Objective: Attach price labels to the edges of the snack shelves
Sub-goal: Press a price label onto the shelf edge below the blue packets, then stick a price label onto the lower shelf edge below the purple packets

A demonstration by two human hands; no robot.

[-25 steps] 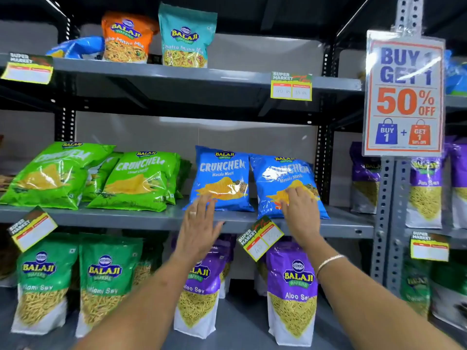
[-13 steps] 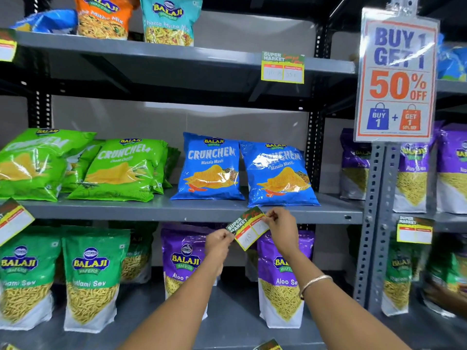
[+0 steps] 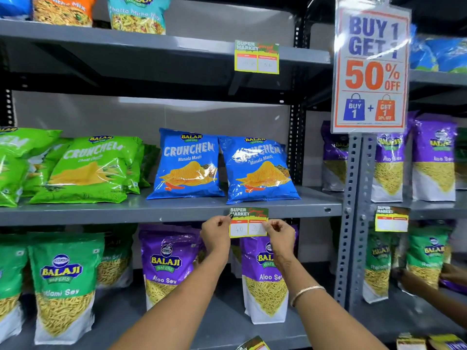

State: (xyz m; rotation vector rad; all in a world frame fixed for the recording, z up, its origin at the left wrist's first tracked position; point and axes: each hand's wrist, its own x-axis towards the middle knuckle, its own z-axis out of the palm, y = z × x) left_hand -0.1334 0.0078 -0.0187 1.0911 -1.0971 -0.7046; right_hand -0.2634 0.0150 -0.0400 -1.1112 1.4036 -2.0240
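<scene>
The left hand (image 3: 216,233) and right hand (image 3: 279,236) pinch the two lower sides of a yellow-and-green paper price label (image 3: 248,222), held level against the front edge of the grey metal middle shelf (image 3: 126,215), just below the right blue crisp bag (image 3: 257,170). This looks like the fixing step; next, probably press its top strip flat

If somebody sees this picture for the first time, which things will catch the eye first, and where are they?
First the big "Buy 1 Get 1 50% off" sign, hanging at the upper right on the grey upright. Next, the two bright blue Crunchem bags on the middle shelf in the centre. Just below them, the left hand and the right hand hold a price label level against the shelf edge.
</scene>
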